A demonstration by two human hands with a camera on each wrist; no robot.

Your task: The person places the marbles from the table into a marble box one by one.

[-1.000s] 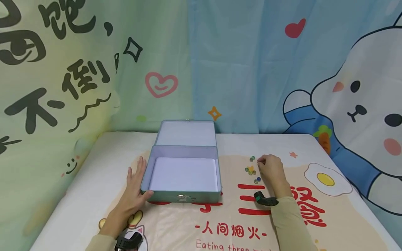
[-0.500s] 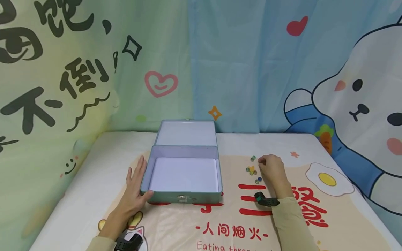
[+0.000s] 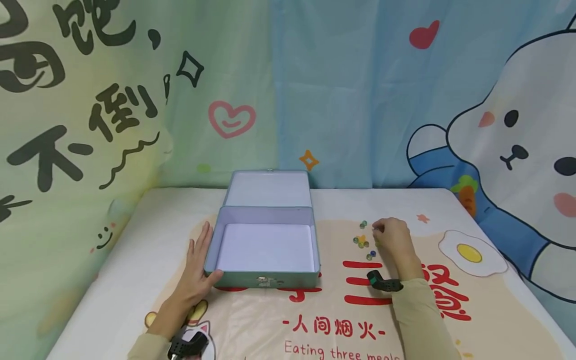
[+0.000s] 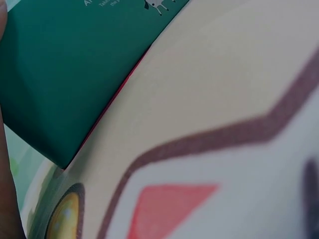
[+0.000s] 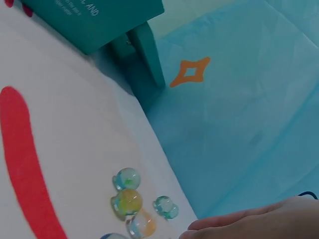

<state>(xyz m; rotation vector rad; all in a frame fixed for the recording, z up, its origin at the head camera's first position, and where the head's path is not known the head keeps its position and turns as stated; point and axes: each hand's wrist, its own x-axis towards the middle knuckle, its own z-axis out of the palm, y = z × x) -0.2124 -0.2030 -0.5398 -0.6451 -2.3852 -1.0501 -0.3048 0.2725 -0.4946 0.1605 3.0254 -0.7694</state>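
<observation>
Green outside and pale within, sitting as a shallow rectangular box near the middle of the surface, leaning its lid back at the rear and carrying a shiny clasp on the near wall. Bearing small white lettering on that smooth wall in both wrist views. Touching the left side of the box with the outstretched fingers of the left hand, resting its thumb at the near corner. Bending the fingers of the right hand well to the right, with thumb and index close together; hiding too much for telling a pinch from bare fingertips. Showing loose clusters of marbles just left of that hand, apart from the box: glassy, round, glinting, tinted green, yellow and blue. Running thick red printed strokes just in front of them, across a cream-and-white cloth patterned with a fried egg. Wrapping black bands round both wrists, at the ends of beige sleeves. Closing off the back with a softly creased fabric backdrop, shading from yellow-green to blue, bearing dark characters, hearts and a large white cartoon animal.
</observation>
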